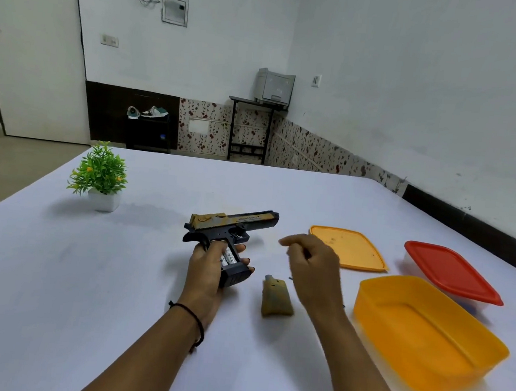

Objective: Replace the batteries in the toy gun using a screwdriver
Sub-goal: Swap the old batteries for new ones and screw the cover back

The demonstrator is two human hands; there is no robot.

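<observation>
My left hand [206, 269] grips the handle of a black and gold toy gun [235, 224], barrel pointing right, held just above the white table [116, 276]. The grip's side is uncovered and white batteries [229, 257] show inside it. The olive-gold grip cover [276, 298] lies on the table just right of the gun's base. My right hand [310, 263] hovers right of the gun with curled fingers; something small and dark seems pinched in them, but I cannot make it out. No screwdriver is clearly visible.
An open orange container [426, 334] stands at the right front, its orange lid [349, 248] lying flat behind it. A clear box with a red lid [451, 270] sits at the far right. A small potted plant [101, 177] stands at the back left.
</observation>
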